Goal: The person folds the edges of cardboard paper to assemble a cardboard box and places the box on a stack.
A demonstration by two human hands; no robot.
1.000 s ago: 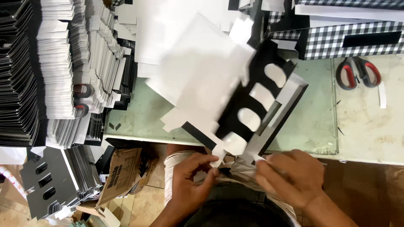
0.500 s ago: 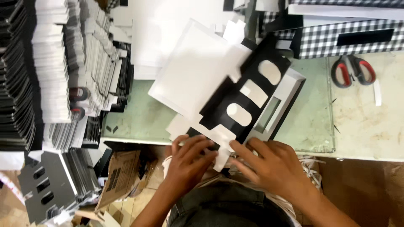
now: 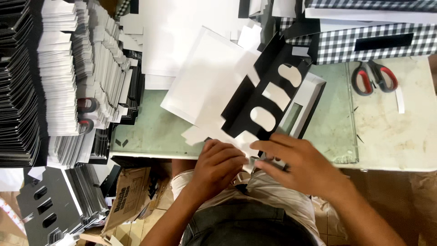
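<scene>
At table's edge, left hand [image 3: 218,161] and right hand [image 3: 296,164] pinching die-cut box blank [image 3: 255,98] flap [image 3: 243,141], mid-fold; squaring needed beside scissors [image 3: 374,77]

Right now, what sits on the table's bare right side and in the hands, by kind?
Hands: 2, left and right
Die-cut card: 1, held by both
Scissors: 1
Paper strip: 1
Total: 5
</scene>
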